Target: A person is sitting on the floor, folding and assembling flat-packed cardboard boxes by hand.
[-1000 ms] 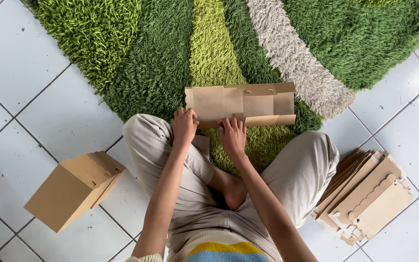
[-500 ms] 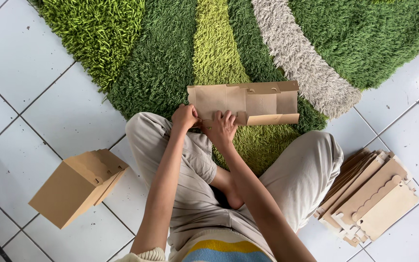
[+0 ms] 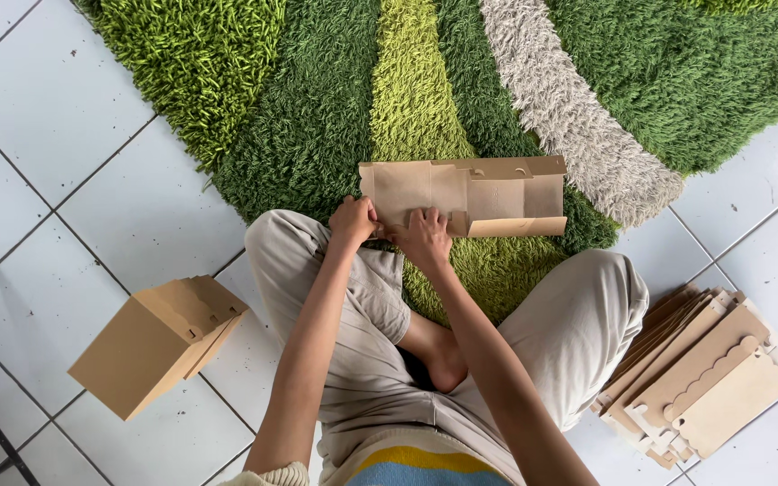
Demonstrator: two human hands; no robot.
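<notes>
Scanning left to right: folded-up cardboard box (image 3: 157, 346) sits on the white tiled floor (image 3: 56, 135) at near left, apart from the person. Centre: person sits cross-legged at the near edge of the green shag rug (image 3: 317, 117), both hands on a flat brown cardboard blank (image 3: 465, 196) lying on the rug just beyond the knees. Left hand (image 3: 354, 222) is closed in a pinch on the blank's near-left corner; right hand (image 3: 422, 236) sits just beside it, fingers curled down over the near edge, pressing or pinching — can't tell if the thumb is underneath. Right half of the blank is free, one flap (image 3: 515, 227) along the near right edge looks folded. Handling judgement: thin card, light, stiff across the panels but bends readily at the scored lines; soft rug underneath gives poor backing, so it'll flex if pushed mid-panel. Best hold is at an edge or corner near a crease, thumb and fingers either side, not on the slotted tabs, which could tear. Near right: stack of flat blanks (image 3: 700, 378) with scalloped edges, on the tiles beside the right knee.
</notes>
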